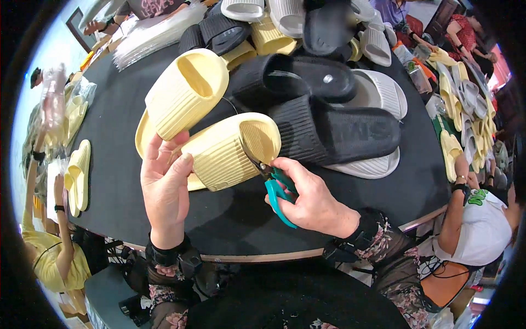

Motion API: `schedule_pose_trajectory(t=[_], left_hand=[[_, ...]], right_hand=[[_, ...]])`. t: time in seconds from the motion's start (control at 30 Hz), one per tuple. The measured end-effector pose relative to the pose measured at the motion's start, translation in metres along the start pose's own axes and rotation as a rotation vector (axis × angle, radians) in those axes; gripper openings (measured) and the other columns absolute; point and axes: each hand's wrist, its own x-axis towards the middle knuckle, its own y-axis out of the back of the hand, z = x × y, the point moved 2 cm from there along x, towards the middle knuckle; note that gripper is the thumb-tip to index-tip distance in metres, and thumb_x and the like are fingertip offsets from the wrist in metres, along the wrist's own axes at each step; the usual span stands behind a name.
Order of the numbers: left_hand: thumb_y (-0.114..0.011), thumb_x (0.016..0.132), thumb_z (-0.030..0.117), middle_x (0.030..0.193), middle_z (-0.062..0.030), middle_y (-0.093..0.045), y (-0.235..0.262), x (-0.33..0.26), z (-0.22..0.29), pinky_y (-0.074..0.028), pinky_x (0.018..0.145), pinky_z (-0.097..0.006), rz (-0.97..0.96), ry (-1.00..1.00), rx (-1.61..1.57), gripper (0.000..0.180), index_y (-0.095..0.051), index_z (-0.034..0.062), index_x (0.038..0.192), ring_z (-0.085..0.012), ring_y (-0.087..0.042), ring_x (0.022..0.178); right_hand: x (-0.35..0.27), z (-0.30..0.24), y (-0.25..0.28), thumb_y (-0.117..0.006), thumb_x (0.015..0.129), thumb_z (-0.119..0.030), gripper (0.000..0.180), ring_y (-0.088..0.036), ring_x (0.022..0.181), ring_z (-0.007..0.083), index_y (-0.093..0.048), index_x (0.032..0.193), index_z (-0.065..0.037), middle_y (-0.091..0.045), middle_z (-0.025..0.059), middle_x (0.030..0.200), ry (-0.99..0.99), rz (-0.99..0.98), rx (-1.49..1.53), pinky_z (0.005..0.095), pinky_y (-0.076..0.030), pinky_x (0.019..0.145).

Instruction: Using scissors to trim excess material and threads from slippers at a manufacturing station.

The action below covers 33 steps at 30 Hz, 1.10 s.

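Note:
My left hand [164, 175] holds a pale yellow ribbed slide sandal [230, 148] by its side, over a black table [120, 164]. My right hand [312, 200] grips small teal-handled snips [276, 189], whose blades touch the lower edge of that sandal's strap opening. A second pale yellow slide [183, 93] lies just behind the held one, its opening facing up. Two black slides [334, 129] lie to the right of the yellow pair, one of them resting on a white slide [372, 164].
A heap of white, black and yellow slides [285, 24] fills the table's far side. Clear plastic bags [156, 33] lie at the far left. A person in yellow [52, 257] sits at left, another in white [482, 225] at right, beside stacked slides [466, 109].

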Motion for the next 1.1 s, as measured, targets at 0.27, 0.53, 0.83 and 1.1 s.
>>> schedule_pose_trajectory(t=[0.27, 0.53, 0.83, 1.1], left_hand=[[-0.052, 0.081, -0.008, 0.119, -0.0151, -0.051, 0.001, -0.002, 0.001, -0.041, 0.094, -0.032, 0.025, -0.025, 0.035, 0.061, -0.031, 0.0002, 0.137, -0.0194, -0.05, 0.109], [-0.055, 0.081, -0.007, 0.118, -0.0159, -0.051, 0.0, -0.004, 0.001, -0.045, 0.087, -0.031, 0.012, 0.021, 0.064, 0.062, -0.031, -0.0006, 0.137, -0.0173, -0.052, 0.1], [-0.055, 0.08, -0.009, 0.115, -0.0145, -0.052, 0.001, -0.006, 0.003, -0.045, 0.086, -0.029, -0.052, 0.034, 0.04, 0.061, -0.032, -0.0015, 0.136, -0.0164, -0.052, 0.1], [-0.053, 0.078, -0.012, 0.113, -0.0121, -0.053, -0.002, -0.01, 0.005, -0.045, 0.083, -0.026, -0.111, 0.023, 0.047, 0.057, -0.037, -0.0047, 0.132, -0.0157, -0.054, 0.099]], right_hand=[[-0.001, 0.002, -0.002, -0.066, 0.079, -0.004, 0.047, -0.064, 0.081, 0.0167, -0.044, 0.12, 0.004, -0.06, 0.0135, 0.096, 0.028, -0.013, 0.043, 0.0294, -0.051, 0.073], [-0.003, 0.002, -0.002, -0.061, 0.082, -0.002, 0.045, -0.066, 0.081, 0.0181, -0.04, 0.122, 0.003, -0.063, 0.0128, 0.091, 0.084, -0.013, 0.095, 0.0295, -0.052, 0.073], [-0.002, 0.001, 0.002, -0.064, 0.081, -0.006, 0.045, -0.062, 0.088, 0.0218, -0.044, 0.12, 0.004, -0.059, 0.0198, 0.1, 0.004, 0.008, 0.267, 0.0312, -0.049, 0.076], [0.0, -0.014, 0.009, -0.066, 0.08, -0.003, 0.051, -0.056, 0.077, 0.0065, -0.041, 0.123, 0.001, -0.057, 0.0053, 0.094, -0.019, 0.05, 0.264, 0.0226, -0.047, 0.072]])
